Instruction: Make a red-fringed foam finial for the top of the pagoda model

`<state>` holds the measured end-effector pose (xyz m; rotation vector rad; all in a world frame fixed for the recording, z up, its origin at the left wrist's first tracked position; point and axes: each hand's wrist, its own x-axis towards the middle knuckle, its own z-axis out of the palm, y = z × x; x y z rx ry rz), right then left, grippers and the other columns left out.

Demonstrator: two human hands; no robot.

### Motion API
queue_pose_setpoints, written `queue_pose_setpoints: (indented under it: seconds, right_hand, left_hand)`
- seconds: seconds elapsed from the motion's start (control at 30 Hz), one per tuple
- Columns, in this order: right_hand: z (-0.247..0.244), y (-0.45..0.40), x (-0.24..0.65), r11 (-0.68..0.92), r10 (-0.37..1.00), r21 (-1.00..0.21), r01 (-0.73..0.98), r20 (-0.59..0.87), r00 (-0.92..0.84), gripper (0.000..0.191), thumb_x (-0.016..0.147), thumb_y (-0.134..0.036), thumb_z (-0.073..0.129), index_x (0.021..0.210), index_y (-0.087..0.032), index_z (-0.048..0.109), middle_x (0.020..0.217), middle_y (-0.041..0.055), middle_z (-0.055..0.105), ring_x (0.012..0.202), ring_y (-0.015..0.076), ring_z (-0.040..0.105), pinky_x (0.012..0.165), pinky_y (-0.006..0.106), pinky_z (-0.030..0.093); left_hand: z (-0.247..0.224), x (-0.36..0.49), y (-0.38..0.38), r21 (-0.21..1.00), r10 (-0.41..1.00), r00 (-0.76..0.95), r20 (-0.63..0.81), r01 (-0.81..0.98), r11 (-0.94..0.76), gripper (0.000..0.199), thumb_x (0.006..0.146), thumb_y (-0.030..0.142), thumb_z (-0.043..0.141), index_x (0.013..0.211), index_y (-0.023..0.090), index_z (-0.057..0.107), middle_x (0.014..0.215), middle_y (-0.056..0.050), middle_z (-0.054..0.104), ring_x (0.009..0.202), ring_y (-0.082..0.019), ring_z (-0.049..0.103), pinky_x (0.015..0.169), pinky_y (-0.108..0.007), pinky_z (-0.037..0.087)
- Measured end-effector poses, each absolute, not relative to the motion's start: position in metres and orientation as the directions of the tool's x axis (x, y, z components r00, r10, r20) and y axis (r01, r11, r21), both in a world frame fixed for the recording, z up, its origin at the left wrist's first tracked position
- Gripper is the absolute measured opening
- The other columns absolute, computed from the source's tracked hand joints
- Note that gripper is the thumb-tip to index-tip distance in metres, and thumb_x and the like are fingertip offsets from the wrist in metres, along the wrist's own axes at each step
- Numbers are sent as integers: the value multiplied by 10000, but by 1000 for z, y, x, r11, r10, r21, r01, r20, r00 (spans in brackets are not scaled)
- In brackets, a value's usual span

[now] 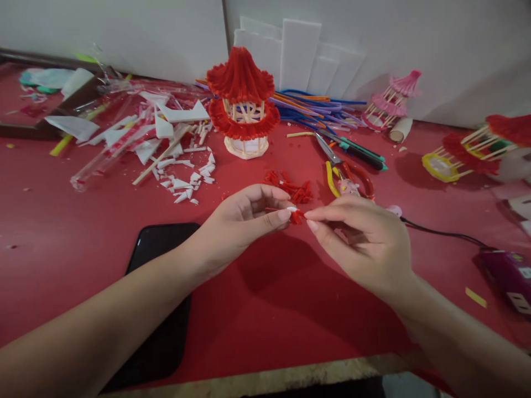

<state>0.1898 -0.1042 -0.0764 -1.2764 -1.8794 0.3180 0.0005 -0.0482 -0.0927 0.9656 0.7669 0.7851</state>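
Observation:
Between thumb and fingers, my left hand [257, 213] pinches a small red and white piece [295, 214] above the red table. My right hand [365, 232] closes thumb and forefinger on a short red bit [304, 216] at that piece's right side; whether it is joined to the piece I cannot tell. Just beyond my hands lies a heap of short red pipe cleaner cuttings [301, 192]. Further back stands a small pavilion model [243, 105] with red fuzzy roofs and pale stick posts.
Left are white foam scraps [182, 182], plastic wrappers [112, 143] and a black phone [155, 309] under my left forearm. Pipe cleaners [327, 108], scissors [327, 149], yellow-handled pliers [333, 179], a pink model [392, 99] and another red-roofed model [468, 149] lie behind and right.

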Motion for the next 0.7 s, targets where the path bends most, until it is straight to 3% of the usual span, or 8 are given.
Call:
queue_pose_setpoints:
  seconds: [0.17,0.37,0.7]
  right_hand:
    - [-75,-105,192,496,830,-508,704,516,-212,198,870,-95,591,927,-245,707,804,14,691,629,122,604,543,260,478]
    - [-77,-106,192,528,795,-417,739,549,-258,196,860,-79,593,956,-215,697,825,30,693,689,131,626,615,265,514]
    - [-77,-107,195,573,774,-404,713,553,-309,207,848,-23,592,953,-167,698,853,44,689,772,119,633,710,247,521]
  left_hand:
    - [-94,0,-49,925,846,495,-198,-191,329,209,760,197,796,938,167,691,904,-11,676,797,-118,640,778,-239,518]
    - [-97,-1,-49,929,834,520,-183,-186,320,166,779,234,789,914,167,720,868,-12,688,780,-108,624,774,-225,508]
    - [-93,-1,-49,924,790,573,-218,-140,356,145,782,212,797,868,151,698,835,8,697,814,-92,632,795,-211,491]
